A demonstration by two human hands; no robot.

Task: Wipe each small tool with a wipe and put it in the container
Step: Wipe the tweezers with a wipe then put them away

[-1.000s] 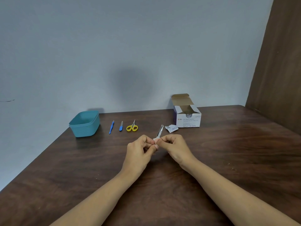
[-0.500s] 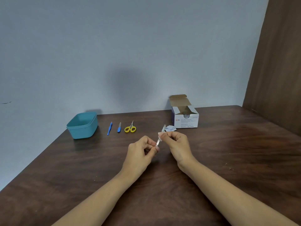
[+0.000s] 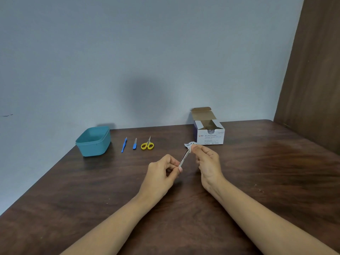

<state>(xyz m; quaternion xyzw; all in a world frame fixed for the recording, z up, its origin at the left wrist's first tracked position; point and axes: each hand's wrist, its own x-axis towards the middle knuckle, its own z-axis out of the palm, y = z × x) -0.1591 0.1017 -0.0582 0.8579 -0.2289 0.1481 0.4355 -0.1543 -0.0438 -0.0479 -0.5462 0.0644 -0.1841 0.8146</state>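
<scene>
My left hand [image 3: 162, 171] pinches the near end of a slim metal tool [image 3: 184, 157], probably tweezers, held above the table's middle. My right hand [image 3: 207, 160] pinches a small white wipe [image 3: 190, 144] around the tool's far tip. A teal container [image 3: 94, 140] stands open at the back left. To its right lie a blue-handled pick [image 3: 124, 145], a short blue-handled file [image 3: 135, 143] and yellow-handled scissors [image 3: 147, 144] in a row.
An open white box of alcohol swabs [image 3: 209, 134] stands at the back, right of the hands. The dark wooden table [image 3: 276, 181] meets a grey wall behind and a brown wooden panel [image 3: 316, 70] on the right.
My right hand has slid the wipe along the metal tool from its near end up to its far tip. The left hand has kept its hold.
</scene>
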